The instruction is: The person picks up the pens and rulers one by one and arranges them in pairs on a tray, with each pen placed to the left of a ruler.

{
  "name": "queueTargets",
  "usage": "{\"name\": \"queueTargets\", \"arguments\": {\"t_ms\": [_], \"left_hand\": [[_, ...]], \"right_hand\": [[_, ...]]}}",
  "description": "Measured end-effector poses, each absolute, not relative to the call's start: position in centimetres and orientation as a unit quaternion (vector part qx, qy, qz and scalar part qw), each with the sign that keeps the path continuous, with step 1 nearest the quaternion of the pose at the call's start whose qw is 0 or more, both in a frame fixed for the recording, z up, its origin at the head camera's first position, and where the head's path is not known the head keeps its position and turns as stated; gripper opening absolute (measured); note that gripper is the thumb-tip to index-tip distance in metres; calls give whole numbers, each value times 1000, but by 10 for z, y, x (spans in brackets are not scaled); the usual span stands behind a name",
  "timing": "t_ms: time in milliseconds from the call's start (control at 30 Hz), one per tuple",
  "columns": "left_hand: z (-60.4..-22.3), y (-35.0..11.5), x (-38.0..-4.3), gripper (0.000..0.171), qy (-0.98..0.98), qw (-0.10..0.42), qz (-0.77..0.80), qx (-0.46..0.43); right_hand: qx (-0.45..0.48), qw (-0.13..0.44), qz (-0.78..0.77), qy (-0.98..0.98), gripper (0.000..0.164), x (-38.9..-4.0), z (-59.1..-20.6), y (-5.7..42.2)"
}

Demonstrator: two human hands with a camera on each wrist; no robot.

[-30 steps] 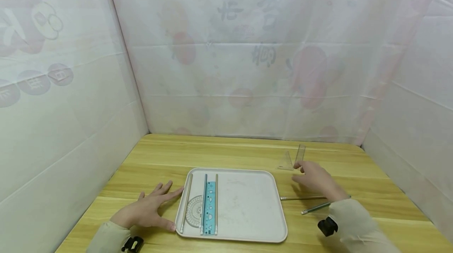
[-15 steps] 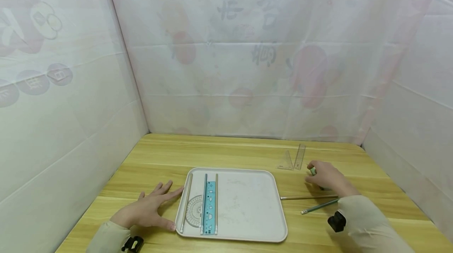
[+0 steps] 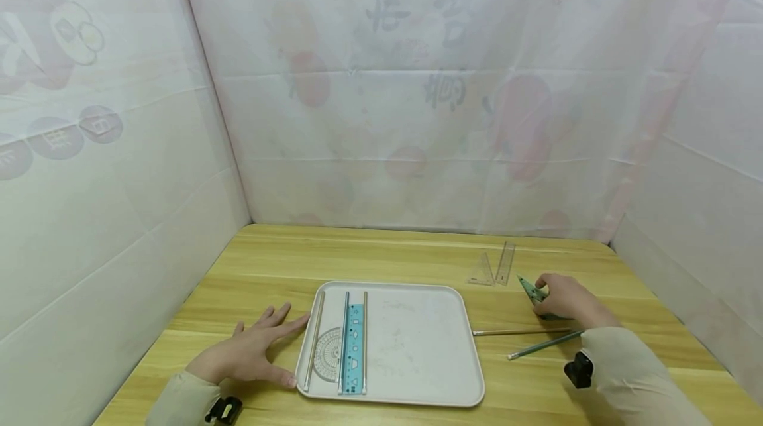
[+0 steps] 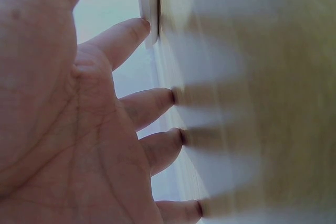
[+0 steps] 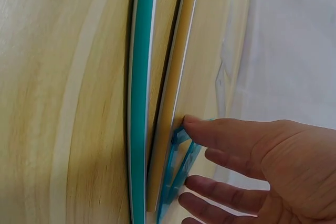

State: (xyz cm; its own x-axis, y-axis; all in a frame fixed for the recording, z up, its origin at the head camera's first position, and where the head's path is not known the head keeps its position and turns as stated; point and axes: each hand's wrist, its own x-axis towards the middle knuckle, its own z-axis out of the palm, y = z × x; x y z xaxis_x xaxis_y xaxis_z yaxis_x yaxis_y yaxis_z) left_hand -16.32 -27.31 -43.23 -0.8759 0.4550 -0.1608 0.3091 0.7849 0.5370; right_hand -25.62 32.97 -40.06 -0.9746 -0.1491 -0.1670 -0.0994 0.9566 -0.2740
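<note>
My right hand (image 3: 571,299) pinches a teal-green set square (image 3: 529,289) on the right of the table, thumb at one edge and fingers round the other. In the right wrist view the set square (image 5: 169,182) lies close beside a gold pencil (image 5: 173,77) and a green pencil (image 5: 140,87). My left hand (image 3: 247,350) is spread at the left side of a white tray (image 3: 423,346), thumb and index finger at its rim. The tray holds a clear protractor (image 3: 325,356), a blue ruler (image 3: 356,350), two gold pencils and one blue pencil (image 3: 344,333).
Behind the right hand lie a small clear set square (image 3: 484,272) and a short clear ruler (image 3: 505,264). The gold and green pencils on the table lie between the tray and the right wrist. White printed curtains (image 3: 381,114) close off the table's back and sides.
My right hand has moved right, away from the clear ruler, and taken hold of the teal-green set square, which now shows more. The left hand and tray stay put.
</note>
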Motion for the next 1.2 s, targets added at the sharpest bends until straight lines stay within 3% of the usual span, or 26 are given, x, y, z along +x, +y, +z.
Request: {"name": "queueTargets", "arguments": {"t_ms": [1200], "left_hand": [[-434,-272,-163,109,934,142,254,206]], "right_hand": [[-67,109,-163,978,54,-252,-397,346]]}}
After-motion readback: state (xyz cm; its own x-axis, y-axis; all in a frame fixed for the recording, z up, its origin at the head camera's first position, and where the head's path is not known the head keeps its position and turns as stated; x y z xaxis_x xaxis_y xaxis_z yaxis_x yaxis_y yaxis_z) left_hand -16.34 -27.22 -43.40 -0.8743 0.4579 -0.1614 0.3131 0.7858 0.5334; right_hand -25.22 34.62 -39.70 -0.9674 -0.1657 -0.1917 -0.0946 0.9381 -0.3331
